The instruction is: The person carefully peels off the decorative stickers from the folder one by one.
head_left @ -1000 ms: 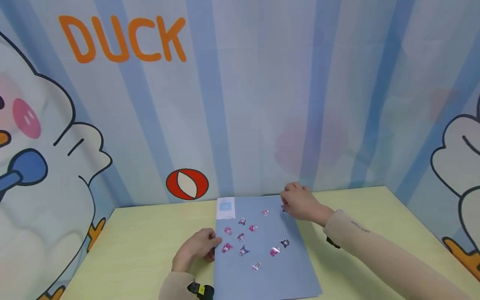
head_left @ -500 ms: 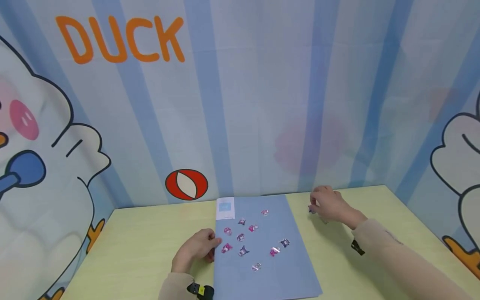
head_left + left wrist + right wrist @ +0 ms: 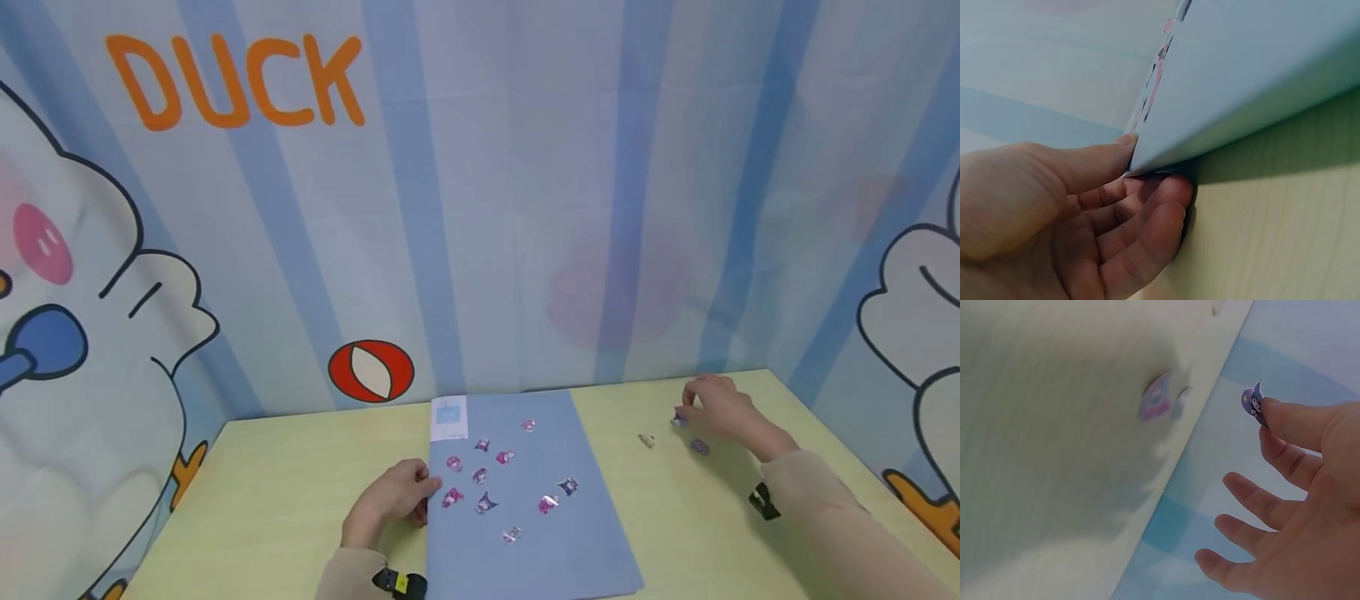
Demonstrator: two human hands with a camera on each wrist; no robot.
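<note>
Fingers [image 3: 1147,247] of the left hand [image 3: 393,493], curled underneath, grip the left edge of the blue folder [image 3: 573,558] against the thumb. Farther off, beyond its right side, the right hand [image 3: 722,408] pinches a purple sticker [image 3: 1252,405], other fingers spread, seemingly just above the table [image 3: 292,483].

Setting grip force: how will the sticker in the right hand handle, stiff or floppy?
Likely light: the sticker looks small and thin. Probably fairly stiff, since its pointed tip juts unbent beyond the right hand. Its flat shape suggests sliding rather than rolling if pushed.
</note>
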